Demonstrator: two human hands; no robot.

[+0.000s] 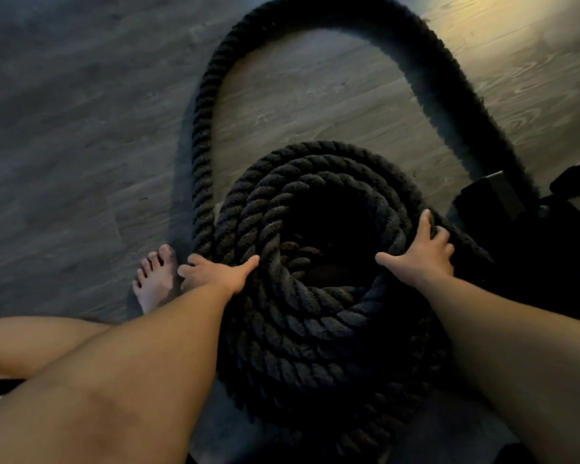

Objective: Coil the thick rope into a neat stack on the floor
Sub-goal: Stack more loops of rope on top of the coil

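Grey wood-plank floor (pixel 64 112), light patch

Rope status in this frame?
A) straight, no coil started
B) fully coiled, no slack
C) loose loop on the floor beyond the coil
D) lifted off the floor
C: a loose loop arcs over the floor beyond the stacked coil, which the left hand and the right hand grip at its sides.

Far rope (pixel 449 105) blurred; top cropped
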